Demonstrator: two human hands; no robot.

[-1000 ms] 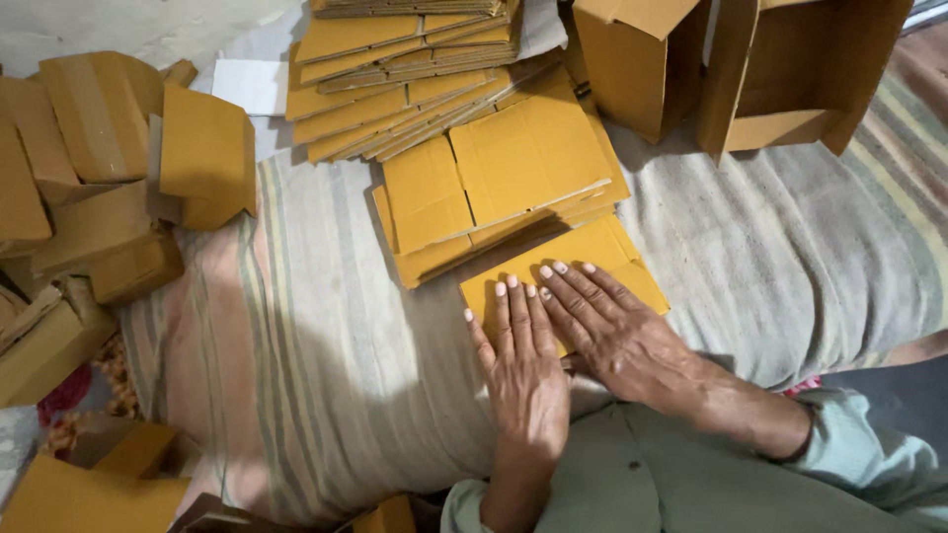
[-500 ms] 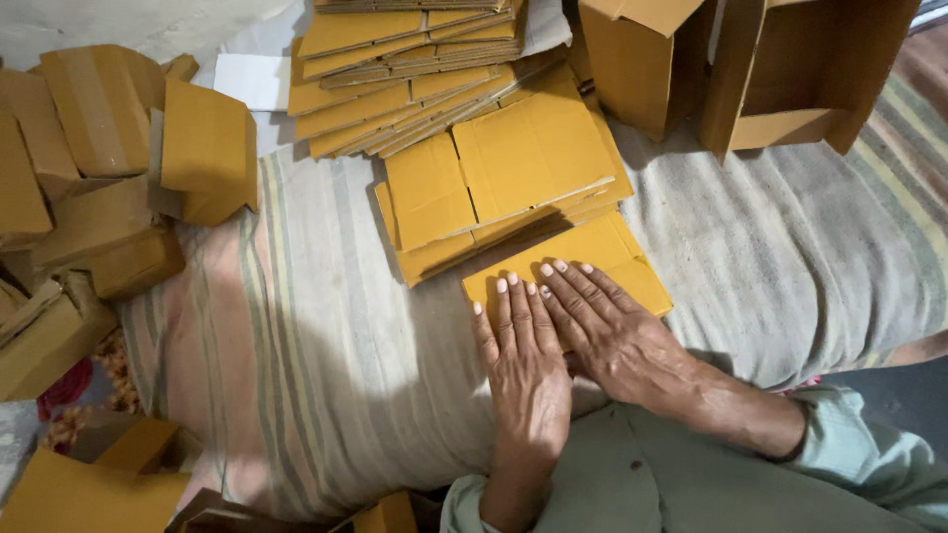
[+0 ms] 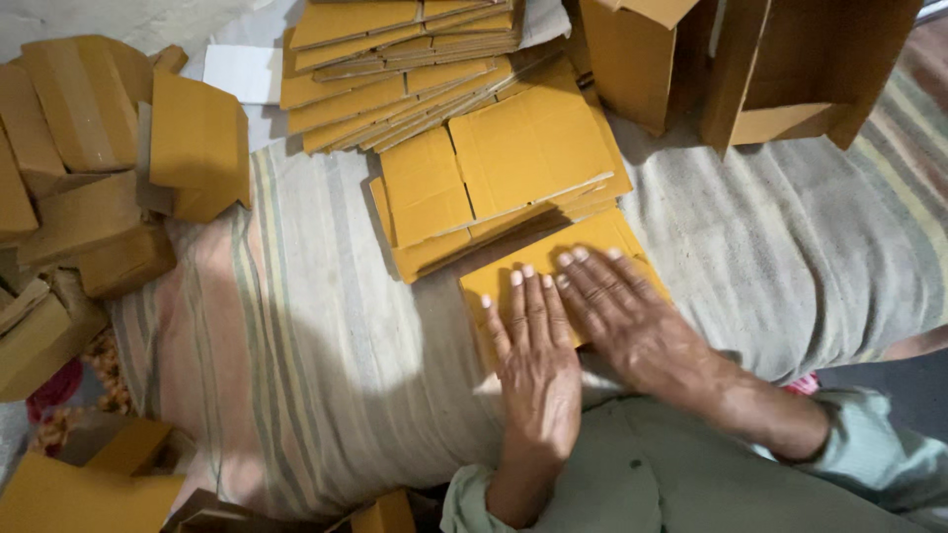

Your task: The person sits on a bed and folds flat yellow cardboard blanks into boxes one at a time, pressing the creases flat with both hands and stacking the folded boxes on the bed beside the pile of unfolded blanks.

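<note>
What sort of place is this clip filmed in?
Probably a small home-style workshop for making cardboard boxes. Both hands, left hand and right hand, press a flat yellow blank on a striped cloth, with stacks of flat blanks and folded boxes around.

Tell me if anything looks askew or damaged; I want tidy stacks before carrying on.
The flat cardboard stack at the top is fanned out, its sheets slid sideways instead of squared. The folded boxes on the left lie tumbled at mixed angles. The sheet under the left hand and right hand lies flat; no tears visible.
</note>
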